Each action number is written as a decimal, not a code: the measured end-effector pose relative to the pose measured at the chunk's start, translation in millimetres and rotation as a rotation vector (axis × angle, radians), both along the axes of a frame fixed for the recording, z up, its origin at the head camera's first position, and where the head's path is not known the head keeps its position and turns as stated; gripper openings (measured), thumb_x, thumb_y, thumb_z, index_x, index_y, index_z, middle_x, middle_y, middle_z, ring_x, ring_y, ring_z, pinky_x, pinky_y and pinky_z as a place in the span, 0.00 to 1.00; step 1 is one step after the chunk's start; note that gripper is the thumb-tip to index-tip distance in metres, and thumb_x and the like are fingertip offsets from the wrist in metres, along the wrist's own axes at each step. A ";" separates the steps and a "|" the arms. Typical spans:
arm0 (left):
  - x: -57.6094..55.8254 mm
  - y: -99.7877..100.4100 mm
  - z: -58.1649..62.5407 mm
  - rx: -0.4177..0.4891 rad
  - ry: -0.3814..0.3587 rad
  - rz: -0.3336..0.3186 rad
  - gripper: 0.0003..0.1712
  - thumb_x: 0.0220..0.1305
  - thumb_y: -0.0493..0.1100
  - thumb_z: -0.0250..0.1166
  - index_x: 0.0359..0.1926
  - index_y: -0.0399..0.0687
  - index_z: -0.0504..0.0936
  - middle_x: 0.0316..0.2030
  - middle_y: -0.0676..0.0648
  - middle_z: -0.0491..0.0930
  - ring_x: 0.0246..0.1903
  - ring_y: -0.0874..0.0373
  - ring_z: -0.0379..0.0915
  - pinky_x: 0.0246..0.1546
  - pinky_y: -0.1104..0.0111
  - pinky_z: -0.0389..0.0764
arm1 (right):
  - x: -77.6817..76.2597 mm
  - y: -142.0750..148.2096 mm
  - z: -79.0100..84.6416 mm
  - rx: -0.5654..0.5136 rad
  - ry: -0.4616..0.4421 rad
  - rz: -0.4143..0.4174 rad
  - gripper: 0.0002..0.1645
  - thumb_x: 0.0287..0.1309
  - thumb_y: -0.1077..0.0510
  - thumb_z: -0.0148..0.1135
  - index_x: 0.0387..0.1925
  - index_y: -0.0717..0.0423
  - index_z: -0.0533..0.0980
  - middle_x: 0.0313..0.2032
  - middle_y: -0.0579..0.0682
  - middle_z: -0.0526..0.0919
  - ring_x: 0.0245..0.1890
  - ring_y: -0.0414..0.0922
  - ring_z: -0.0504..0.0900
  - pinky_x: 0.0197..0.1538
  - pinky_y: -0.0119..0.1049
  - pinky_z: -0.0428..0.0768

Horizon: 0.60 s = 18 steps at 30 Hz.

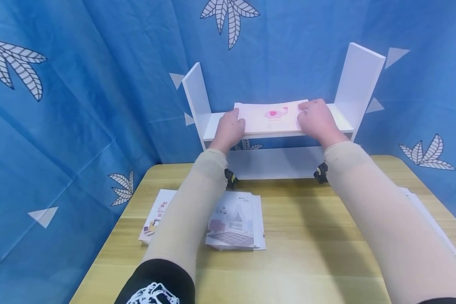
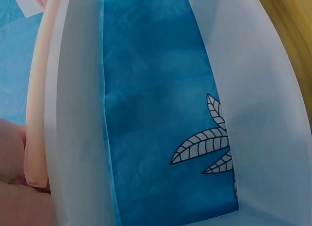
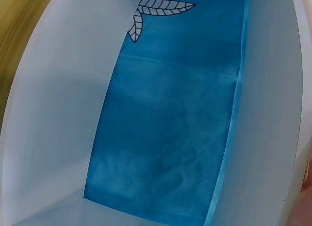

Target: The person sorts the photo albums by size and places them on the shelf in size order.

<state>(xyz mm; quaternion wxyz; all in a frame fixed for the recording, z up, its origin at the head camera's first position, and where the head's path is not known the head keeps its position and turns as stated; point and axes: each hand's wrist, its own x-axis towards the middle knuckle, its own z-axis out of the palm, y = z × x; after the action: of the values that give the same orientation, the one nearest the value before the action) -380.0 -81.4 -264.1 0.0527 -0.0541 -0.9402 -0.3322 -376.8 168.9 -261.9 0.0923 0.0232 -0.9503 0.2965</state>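
Observation:
A pale pink booklet (image 1: 266, 116) with a pink elephant on its cover lies flat on the upper board of a white shelf (image 1: 343, 118). My left hand (image 1: 229, 128) grips its left end, with a finger along the edge. At the other end my right hand (image 1: 317, 120) holds the booklet, fingers over the top corner. In the left wrist view the booklet's edge (image 2: 36, 104) runs along the shelf board, the left hand (image 2: 22, 182) against its end. Only a sliver of the right hand (image 3: 302, 206) shows in the right wrist view.
White side panels (image 1: 361, 80) rise at both shelf ends. On the wooden table (image 1: 289, 261), a stack of booklets (image 1: 235, 223) and another booklet (image 1: 156, 215) lie partly behind my left arm. White papers (image 1: 431, 219) lie at the right, partly hidden. A blue curtain (image 1: 296, 50) hangs behind.

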 end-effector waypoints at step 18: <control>6.6 -1.7 -8.6 0.077 0.147 0.023 0.31 0.76 0.49 0.52 0.77 0.51 0.63 0.76 0.50 0.59 0.75 0.56 0.50 0.74 0.58 0.56 | 6.1 2.5 -3.2 -0.132 0.054 -0.084 0.30 0.75 0.49 0.38 0.66 0.58 0.74 0.67 0.61 0.69 0.67 0.58 0.65 0.68 0.59 0.64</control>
<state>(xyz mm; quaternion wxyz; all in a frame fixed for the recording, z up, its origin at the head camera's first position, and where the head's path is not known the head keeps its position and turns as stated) -373.4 -83.1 -272.7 0.1274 -0.0655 -0.9208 -0.3628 -370.7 171.3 -265.1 0.1316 -0.0149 -0.9261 0.3534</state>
